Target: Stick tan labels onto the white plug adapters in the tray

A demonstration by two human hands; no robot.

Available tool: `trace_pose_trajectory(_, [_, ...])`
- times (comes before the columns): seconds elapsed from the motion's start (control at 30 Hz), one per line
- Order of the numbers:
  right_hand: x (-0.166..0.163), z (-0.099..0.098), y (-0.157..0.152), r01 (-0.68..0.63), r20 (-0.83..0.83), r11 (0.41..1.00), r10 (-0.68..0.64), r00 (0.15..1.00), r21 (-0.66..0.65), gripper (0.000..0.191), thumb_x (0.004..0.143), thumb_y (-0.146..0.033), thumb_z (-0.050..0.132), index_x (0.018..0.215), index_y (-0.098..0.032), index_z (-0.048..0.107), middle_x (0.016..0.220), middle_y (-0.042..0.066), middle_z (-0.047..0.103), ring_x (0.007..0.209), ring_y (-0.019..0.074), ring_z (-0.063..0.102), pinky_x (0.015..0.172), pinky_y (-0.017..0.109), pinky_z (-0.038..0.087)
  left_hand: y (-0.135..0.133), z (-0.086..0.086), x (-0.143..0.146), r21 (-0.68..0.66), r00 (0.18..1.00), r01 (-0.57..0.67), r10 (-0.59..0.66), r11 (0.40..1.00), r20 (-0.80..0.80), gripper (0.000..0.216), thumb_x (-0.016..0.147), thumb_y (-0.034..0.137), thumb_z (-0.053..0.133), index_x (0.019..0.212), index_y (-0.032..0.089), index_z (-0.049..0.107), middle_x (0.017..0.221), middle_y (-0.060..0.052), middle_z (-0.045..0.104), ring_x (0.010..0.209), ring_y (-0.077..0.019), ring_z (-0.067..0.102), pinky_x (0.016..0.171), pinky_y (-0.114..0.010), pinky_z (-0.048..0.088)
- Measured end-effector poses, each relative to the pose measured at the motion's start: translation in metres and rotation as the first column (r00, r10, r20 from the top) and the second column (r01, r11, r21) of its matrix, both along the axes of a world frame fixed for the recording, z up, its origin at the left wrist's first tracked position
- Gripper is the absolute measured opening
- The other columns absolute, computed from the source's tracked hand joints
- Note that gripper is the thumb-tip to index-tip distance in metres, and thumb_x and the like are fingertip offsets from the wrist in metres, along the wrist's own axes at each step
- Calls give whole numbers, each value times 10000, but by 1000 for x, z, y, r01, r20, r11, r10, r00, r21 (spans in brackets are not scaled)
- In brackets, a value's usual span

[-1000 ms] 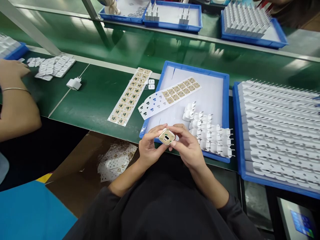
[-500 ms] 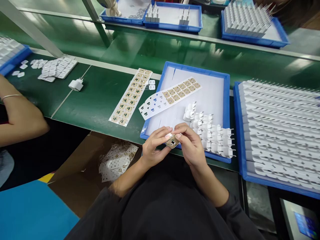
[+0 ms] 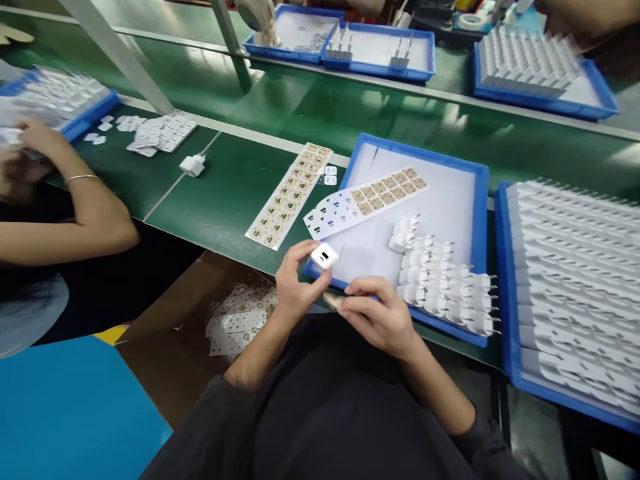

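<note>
My left hand (image 3: 296, 279) grips a white plug charger (image 3: 325, 256) between thumb and fingers, its face with a dark port turned up. Lower and to the right, my right hand (image 3: 383, 317) pinches a small tan sticker (image 3: 332, 301), blurred by motion and apart from the charger. Just beyond both hands lies a blue tray (image 3: 477, 220) with a white lining. Across it rests a partly used sheet of tan stickers (image 3: 383, 194). Several white chargers (image 3: 440, 280) stand at its near right, pins up. A fuller sticker sheet (image 3: 290, 197) lies left of the tray.
To the right is a blue tray (image 3: 507, 287) packed with chargers. A lone charger (image 3: 193, 165) and a pile of white pieces (image 3: 163, 133) lie on the left bench. Another person's arm (image 3: 95, 207) reaches in there. Below sits a carton (image 3: 175, 313) with used sheets.
The tan sticker has come off the charger's face and is in my right hand, which has moved down and away. The charger has risen left with my left hand. The view has shifted.
</note>
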State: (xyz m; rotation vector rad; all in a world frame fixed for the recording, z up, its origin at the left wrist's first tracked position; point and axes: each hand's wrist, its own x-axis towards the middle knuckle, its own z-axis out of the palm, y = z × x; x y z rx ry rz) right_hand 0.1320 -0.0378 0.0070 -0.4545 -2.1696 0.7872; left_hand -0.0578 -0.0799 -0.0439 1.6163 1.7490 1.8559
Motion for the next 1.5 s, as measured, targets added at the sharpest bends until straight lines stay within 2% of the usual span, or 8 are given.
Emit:
trace_pose_trajectory(0.17, [-69, -71, -29, -218, 280, 896, 339, 898, -386, 141, 1009, -178, 570, 1049, -248, 685, 996, 67, 732, 906, 210, 709, 836, 344, 584, 2, -8, -72, -92, 962, -230, 240, 969, 127, 410, 809, 210, 760, 1195, 183, 623, 1168, -83, 675, 1058, -191, 685, 877, -292, 574])
trace_pose_trajectory(0.37, [-174, -160, -57, -288, 431, 843, 491, 757, -455, 298, 899, -56, 633, 1158, -170, 726, 1204, 150, 749, 1158, 269, 718, 1022, 394, 562, 35, -4, -178, -285, 902, -416, 431, 863, -14, 430, 805, 150, 681, 1231, 190, 651, 1251, -103, 638, 1078, -196, 675, 883, -282, 574])
trace_pose_trajectory(0.57, [-161, -185, -56, -276, 534, 808, 561, 632, -521, 377, 890, -109, 682, 1266, -114, 712, 1391, 191, 685, 1260, 301, 686, 1086, 468, 539, 90, 15, -267, -345, 842, -539, 493, 768, -219, 273, 817, 125, 750, 1080, 150, 679, 1184, -80, 675, 1168, -233, 576, 1095, -395, 439])
trace_pose_trajectory(0.77, [-100, -168, -26, -150, 552, 801, 521, 652, -579, 363, 942, -133, 592, 1275, -136, 737, 1304, 173, 746, 1183, 290, 729, 1074, 404, 546, 108, 16, -290, -394, 829, -559, 507, 730, -237, 156, 898, 218, 738, 923, 110, 628, 960, -50, 655, 1272, -323, 438, 1101, -558, 307])
trace_pose_trajectory(0.97, [-46, -124, -19, -72, 518, 795, 458, 723, -602, 386, 1015, -236, 528, 1364, -195, 688, 1373, 118, 727, 1251, 269, 701, 1106, 394, 531, 106, 23, -279, -367, 787, -616, 523, 697, -327, 489, 969, 551, 617, 741, 121, 564, 793, -28, 589, 1327, -435, 389, 966, -587, 286])
trace_pose_trajectory(1.2, [-32, -76, -24, -221, 444, 771, 547, 710, -597, 370, 1003, -198, 549, 1334, -201, 714, 1342, 114, 739, 1239, 251, 703, 1109, 376, 521, 159, 40, -144, -530, 924, -189, -34, 827, -382, 396, 940, 581, 630, 1026, 206, 725, 1042, -48, 770, 1006, -236, 664, 893, -377, 503])
trace_pose_trajectory(1.37, [-25, -30, -25, -294, 408, 798, 540, 736, -526, 369, 1013, -155, 526, 1329, -175, 715, 1298, 125, 756, 1192, 247, 723, 1059, 355, 549, 190, 36, -51, -815, 877, -77, -350, 574, -329, 568, 842, 610, 716, 1191, 166, 661, 1174, -167, 757, 1074, -354, 698, 872, -391, 520])
trace_pose_trajectory(1.5, [-11, -5, -15, -304, 306, 851, 453, 837, -428, 331, 1034, -162, 504, 1281, -173, 723, 1221, 107, 780, 1120, 216, 743, 1001, 318, 574, 190, 39, -52, -840, 902, -11, -357, 542, -242, 421, 824, 430, 754, 1144, 166, 683, 1099, -142, 783, 974, -322, 734, 803, -348, 529])
